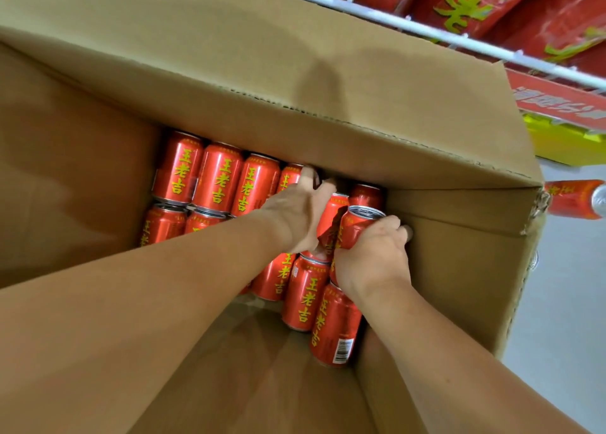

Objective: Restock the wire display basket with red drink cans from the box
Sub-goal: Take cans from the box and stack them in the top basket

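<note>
Pick step: we have both hands in box (459, 158). Right hand (373, 256) grips raised can (355, 227) by right wall. Left hand (295, 217) curled over packed cans (216, 177); hold hidden, cannot tell. Next: lift clear of flap, carry to wire basket (426, 30), upper right.

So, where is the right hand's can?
Head view, right of centre: the red can, gripped by the right hand, is in the cardboard box near its right wall.
</note>
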Tool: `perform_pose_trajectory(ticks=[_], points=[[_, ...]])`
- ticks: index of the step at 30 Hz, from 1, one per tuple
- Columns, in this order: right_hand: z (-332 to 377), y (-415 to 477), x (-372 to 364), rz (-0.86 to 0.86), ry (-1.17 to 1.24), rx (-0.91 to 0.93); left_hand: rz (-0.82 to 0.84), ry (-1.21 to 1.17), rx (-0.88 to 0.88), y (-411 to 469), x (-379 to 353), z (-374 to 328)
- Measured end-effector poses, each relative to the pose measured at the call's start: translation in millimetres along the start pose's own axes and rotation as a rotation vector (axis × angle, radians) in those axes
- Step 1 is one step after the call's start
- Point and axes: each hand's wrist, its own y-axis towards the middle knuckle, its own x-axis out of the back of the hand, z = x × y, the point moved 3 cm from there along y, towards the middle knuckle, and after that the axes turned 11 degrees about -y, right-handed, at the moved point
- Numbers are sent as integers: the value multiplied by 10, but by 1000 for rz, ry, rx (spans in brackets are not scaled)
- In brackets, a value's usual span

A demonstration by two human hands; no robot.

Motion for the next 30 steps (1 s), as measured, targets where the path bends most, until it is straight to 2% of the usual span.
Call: perform_pose_trajectory(ticks=[5,12,17,22,25,30], points=[[-99,-86,3,-68,48,50,14,-8,-77,-114,-109,50],[-153,-149,50,-39,144,33,-4,-256,-51,-166,-16,111],[-145,-208,72,-58,131,105,-51,-504,73,-331,-6,278],[-190,-306,155,-50,195,148,-24,-769,150,-694,269,418],[-220,-432,222,-27,228,162,41,-912,197,-1026,509,422],[-224,-728,457,78,306,193,49,-1111,248,-1583,877,249]])
